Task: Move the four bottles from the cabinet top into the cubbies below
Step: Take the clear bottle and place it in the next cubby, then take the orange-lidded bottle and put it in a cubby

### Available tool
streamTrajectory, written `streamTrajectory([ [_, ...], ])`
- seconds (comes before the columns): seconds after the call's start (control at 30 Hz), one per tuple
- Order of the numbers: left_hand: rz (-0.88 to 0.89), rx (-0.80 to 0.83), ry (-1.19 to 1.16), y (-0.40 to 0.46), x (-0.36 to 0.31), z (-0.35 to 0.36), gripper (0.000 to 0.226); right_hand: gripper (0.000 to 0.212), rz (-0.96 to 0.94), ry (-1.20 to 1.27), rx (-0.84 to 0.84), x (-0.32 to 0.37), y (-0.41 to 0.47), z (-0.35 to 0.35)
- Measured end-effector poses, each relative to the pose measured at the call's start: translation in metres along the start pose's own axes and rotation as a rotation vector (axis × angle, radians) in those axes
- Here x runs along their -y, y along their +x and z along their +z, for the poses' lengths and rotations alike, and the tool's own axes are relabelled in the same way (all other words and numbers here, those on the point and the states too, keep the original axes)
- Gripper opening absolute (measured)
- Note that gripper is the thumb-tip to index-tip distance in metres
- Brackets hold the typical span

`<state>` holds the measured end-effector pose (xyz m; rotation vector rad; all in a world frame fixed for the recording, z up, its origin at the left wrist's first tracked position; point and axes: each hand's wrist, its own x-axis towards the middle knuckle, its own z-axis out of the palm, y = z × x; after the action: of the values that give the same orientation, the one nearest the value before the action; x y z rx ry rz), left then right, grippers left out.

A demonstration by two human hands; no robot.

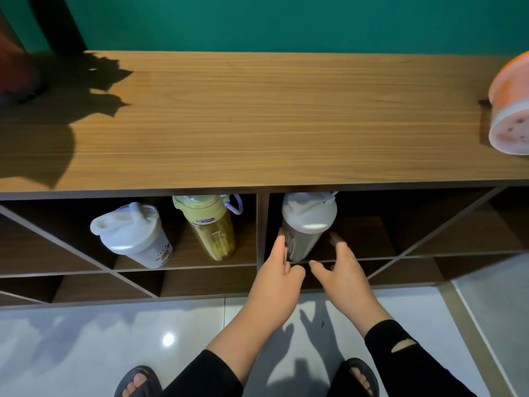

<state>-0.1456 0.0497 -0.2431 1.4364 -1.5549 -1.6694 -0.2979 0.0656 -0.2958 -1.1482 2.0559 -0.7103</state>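
A dark shaker bottle with a white lid [307, 224] stands in the cubby right of the centre divider. My left hand [279, 277] has its fingers stretched along the bottle's left side, touching it lightly. My right hand [340, 270] is spread open just right of the bottle and apart from it. In the cubby to the left stand a white shaker bottle [134, 233] and a yellow-green bottle with a purple loop [211, 224]. An orange and pink bottle [512, 110] sits on the wooden cabinet top [257, 116] at the far right edge.
A blurred reddish object [14, 73] and a dark upright shape [60, 24] stand at the cabinet top's back left, against a green wall. Diagonal dividers cross the outer cubbies [429, 233]. Lower cubbies [200, 282] run beneath. My sandalled feet [137, 382] are on glossy white floor tiles.
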Motion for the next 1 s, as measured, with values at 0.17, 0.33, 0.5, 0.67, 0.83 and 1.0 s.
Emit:
streamTrajectory([
  [0.17, -0.008, -0.123, 0.045, -0.017, 0.005, -0.001, 0.059, 0.018, -0.016, 0.195, -0.204, 0.007, -0.026, -0.045],
  [0.33, 0.070, -0.095, 0.105, -0.038, -0.016, 0.010, 0.033, 0.046, -0.361, 0.319, -0.679, 0.047, -0.077, -0.122],
  [0.5, 0.248, -0.091, 0.046, -0.052, -0.070, 0.024, 0.031, 0.020, -0.413, 0.346, -1.019, 0.069, -0.054, -0.223],
  [0.67, 0.481, -0.167, 0.041, -0.042, -0.136, 0.031, 0.029, 0.102, 0.047, 0.466, -0.680, 0.081, 0.008, -0.284],
  [0.83, 0.553, -0.139, 0.206, 0.001, -0.179, 0.029, 0.036, 0.110, 0.153, 0.432, -0.475, 0.081, 0.046, -0.297],
  [1.0, 0.437, -0.081, 0.299, 0.033, -0.185, 0.029, 0.039, 0.103, 0.181, 0.459, -0.464, 0.087, 0.066, -0.296],
])
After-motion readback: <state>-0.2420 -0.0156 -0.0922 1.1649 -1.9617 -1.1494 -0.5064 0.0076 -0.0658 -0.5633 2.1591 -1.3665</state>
